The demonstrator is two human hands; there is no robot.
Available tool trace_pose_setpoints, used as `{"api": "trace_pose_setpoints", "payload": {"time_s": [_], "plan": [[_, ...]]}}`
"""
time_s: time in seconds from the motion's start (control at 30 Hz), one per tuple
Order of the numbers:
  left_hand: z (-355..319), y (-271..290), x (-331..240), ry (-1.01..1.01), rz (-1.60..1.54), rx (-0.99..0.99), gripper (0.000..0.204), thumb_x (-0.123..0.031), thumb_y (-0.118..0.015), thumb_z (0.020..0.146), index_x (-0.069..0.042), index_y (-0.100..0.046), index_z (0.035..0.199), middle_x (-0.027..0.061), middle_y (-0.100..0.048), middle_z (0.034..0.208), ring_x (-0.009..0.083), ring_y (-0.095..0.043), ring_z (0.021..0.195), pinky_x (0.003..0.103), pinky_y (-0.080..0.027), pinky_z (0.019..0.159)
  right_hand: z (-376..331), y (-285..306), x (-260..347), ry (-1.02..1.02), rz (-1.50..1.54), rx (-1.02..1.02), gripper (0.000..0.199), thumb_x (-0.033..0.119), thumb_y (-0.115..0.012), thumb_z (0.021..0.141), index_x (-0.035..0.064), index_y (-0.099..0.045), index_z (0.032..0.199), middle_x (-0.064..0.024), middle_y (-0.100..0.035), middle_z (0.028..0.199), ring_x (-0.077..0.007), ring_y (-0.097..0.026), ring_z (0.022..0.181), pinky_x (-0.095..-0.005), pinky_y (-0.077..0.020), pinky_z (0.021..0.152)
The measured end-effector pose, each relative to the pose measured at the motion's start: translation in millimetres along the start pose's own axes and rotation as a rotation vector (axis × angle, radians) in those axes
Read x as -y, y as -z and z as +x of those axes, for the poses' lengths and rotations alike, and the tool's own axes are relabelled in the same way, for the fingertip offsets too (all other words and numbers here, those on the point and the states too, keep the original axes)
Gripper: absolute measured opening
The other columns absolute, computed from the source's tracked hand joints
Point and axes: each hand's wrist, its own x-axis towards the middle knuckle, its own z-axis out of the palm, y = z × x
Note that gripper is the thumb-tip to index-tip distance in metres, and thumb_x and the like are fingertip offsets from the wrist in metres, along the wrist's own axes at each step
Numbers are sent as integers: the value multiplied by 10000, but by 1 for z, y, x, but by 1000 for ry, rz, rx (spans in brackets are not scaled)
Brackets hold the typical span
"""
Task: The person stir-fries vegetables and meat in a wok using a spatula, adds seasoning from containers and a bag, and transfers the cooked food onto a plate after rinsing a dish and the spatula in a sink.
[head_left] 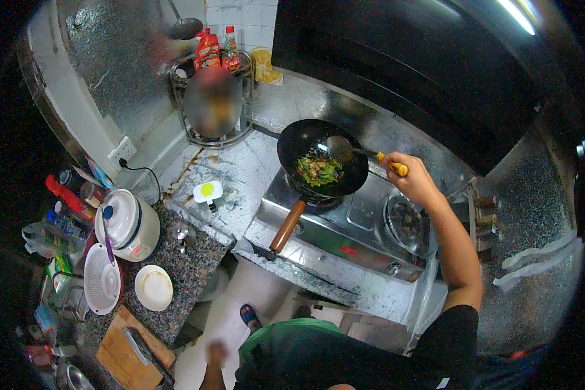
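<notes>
My right hand [411,178] is closed round the yellow handle of a spatula [342,149]. The spatula's dark blade rests inside a black wok [292,140], against its right side. Green leafy vegetables with brown pieces [318,169] lie in the bottom of the wok, next to the blade. The wok sits on the left burner of a steel gas stove [364,211], its wooden handle [288,225] pointing toward me and left. My left hand [218,353] hangs low beside my body, away from the counter; its fingers are smeared, so its state is unclear.
Left on the granite counter stand a white rice cooker [136,227], a white colander [101,286], a small plate [153,288] and a cutting board [114,344] with a knife [138,346]. A seasoning rack [246,97] fills the back corner. The right burner [404,221] holds no pan.
</notes>
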Motion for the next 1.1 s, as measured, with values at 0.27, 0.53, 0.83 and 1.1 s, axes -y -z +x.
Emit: {"api": "trace_pose_setpoints", "payload": {"time_s": [0.27, 0.53, 0.83, 1.1], "plan": [[3, 10, -8, -53, 20, 44, 265, -329, -545, 821, -91, -554, 935, 130, -579, 731, 315, -556, 528, 465, -489, 456, -40, -42, 6, -103, 452, 11, 168, 19, -592, 733, 31, -578, 900, -73, -604, 871, -163, -569, 817, -271, -436, 757], [-16, 11, -70, -187, 643, 172, 352, -317, -628, 735, -66, -526, 960, 118, -594, 713, 250, -585, 641, 419, -482, 540, -62, -37, -11, -108, 201, -147, 209, 26, -590, 712, 58, -597, 919, -132, -620, 921, -259, -600, 880, -312, -453, 772], [-21, 12, -69, -488, 1163, 235, 410, -350, -671, 554, -69, -530, 816, 52, -615, 645, 214, -574, 601, 387, -449, 530, -88, -45, -32, -330, 720, -449, 120, 52, -552, 797, 38, -571, 914, -23, -572, 774, -80, -522, 629, -202, -417, 580], [-30, 6, -89, 622, -313, -12, 241, -282, -561, 755, -69, -496, 846, 110, -578, 631, 222, -558, 508, 410, -451, 446, -98, -71, -41, -579, 1199, -795, 154, 104, -538, 830, 56, -535, 976, -34, -556, 659, -93, -500, 524, -195, -382, 454]]}}
